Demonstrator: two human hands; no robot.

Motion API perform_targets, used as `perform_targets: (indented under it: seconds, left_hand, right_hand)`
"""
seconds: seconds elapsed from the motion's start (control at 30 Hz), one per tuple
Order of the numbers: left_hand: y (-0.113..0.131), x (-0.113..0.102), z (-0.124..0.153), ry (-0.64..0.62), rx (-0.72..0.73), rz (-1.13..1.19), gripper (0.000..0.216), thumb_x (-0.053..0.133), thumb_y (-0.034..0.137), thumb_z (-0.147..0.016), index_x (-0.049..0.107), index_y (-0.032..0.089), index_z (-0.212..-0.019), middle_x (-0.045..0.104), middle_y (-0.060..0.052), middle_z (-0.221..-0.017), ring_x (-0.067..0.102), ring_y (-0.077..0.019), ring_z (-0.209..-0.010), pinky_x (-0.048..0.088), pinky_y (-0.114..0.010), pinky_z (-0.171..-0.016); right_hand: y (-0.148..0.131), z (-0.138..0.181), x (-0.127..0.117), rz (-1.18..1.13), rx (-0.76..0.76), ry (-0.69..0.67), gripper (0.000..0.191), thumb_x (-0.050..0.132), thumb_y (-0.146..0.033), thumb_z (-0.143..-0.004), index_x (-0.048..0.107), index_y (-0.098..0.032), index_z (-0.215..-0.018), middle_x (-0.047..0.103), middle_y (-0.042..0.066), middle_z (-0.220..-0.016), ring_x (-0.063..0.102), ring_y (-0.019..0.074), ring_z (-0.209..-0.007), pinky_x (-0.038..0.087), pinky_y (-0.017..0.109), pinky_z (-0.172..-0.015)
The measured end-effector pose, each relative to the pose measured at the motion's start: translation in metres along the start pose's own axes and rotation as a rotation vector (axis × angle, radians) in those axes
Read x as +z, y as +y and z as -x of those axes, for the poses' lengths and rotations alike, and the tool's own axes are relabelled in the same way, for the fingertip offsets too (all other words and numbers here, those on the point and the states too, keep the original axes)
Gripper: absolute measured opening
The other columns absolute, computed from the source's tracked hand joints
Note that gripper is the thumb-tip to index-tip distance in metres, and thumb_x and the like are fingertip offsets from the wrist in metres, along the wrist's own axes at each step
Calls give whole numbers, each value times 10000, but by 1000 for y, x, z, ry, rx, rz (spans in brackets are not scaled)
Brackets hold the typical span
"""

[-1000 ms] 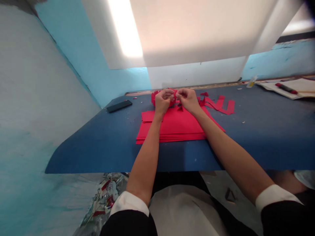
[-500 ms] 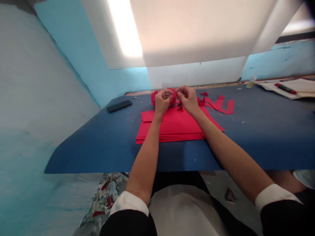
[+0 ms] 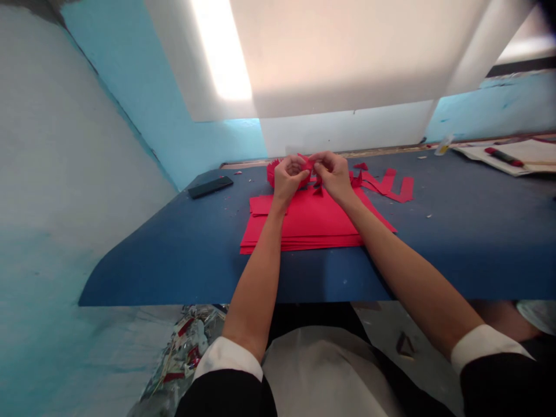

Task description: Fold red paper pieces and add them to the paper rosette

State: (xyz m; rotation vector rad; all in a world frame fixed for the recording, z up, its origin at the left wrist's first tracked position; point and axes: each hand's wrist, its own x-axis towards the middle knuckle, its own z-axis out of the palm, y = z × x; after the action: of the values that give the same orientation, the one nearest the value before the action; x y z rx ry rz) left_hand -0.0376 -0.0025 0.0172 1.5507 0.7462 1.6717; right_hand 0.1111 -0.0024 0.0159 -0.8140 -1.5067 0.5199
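Both your arms reach up from the bottom of the frame and slant inward, so that your hands meet just above the centre. Your left forearm [image 3: 259, 272] rises steeply from lower left of centre; your right forearm [image 3: 402, 272] runs in on a longer, flatter diagonal from the lower right. Your left hand [image 3: 287, 178] has its fingers curled over toward the thumb, and your right hand [image 3: 332, 175] faces it with wrist bent inward and index finger and thumb brought together. Between them, a little above the middle of the frame, you pinch a small red paper piece [image 3: 310, 164] with the fingertips of both hands (your fingers cover part of it, so its full shape is hard to read).

Just behind your left hand, a spiky red paper form [image 3: 271, 172] shows at its left side. Below your wrists, at the centre, lies a stack of red sheets [image 3: 324, 223]; small folded red pieces [image 3: 318, 190] sit under your right hand, with red strips [image 3: 394, 186] right of centre on the blue table [image 3: 147, 255].
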Motion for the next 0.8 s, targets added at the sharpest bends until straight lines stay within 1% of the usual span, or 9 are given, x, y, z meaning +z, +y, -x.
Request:
perform_targets:
  seconds: [0.13,0.27,0.4,0.5,0.63,0.7,0.8]
  left_hand:
    - [-2,1,-2,7,-6,-12,292,921,190,-748,631,192,-779,682,19,-756,637,-101,-714,513,-234,-745]
    - [-3,3,-4,12,-16,-15,287,875,158,-807,604,195,-719,636,36,-690,615,-104,-677,500,-246,-735]
    - [-4,2,-5,11,-23,-14,301,801,121,-871,575,202,-689,568,58,-630,554,-99,-617,453,-243,-680]
    - [-6,2,-5,-2,-15,0,316,735,112,-927,559,207,-682,534,54,-622,511,-103,-598,421,-247,-647]
    - [-7,3,-5,-4,-47,23,322,737,182,-963,551,211,-703,534,41,-653,500,-109,-601,416,-255,-636]
    - [-9,2,-6,22,-56,38,316,740,254,-979,555,215,-725,538,36,-660,502,-111,-603,425,-254,-635]
    - [-13,1,-8,52,-71,32,316,754,365,-977,570,225,-762,561,29,-663,531,-117,-613,458,-251,-637]
  right_hand:
    - [-1,1,1,4,5,-11,97,682,-229,-864,734,-241,-946,657,13,-762,539,162,-650,515,343,-675]
    - [-2,2,1,-6,24,-42,109,702,-256,-870,723,-259,-977,612,5,-737,534,172,-657,513,349,-672]
    - [-2,1,0,-10,29,-48,155,739,-336,-875,702,-276,-1013,603,5,-766,595,194,-728,538,358,-714]
    - [-1,-1,-1,-25,10,-35,167,745,-366,-867,687,-269,-990,649,25,-820,635,207,-784,559,376,-761]
    - [-1,-1,0,-14,7,-42,214,759,-442,-855,674,-264,-938,683,50,-848,653,220,-822,566,387,-772]
    - [-1,-1,1,-10,8,-47,238,760,-465,-852,674,-259,-936,691,50,-849,659,215,-831,553,366,-748]
    - [0,0,4,-23,6,-56,234,755,-452,-852,672,-250,-937,706,42,-861,665,195,-829,521,327,-708]
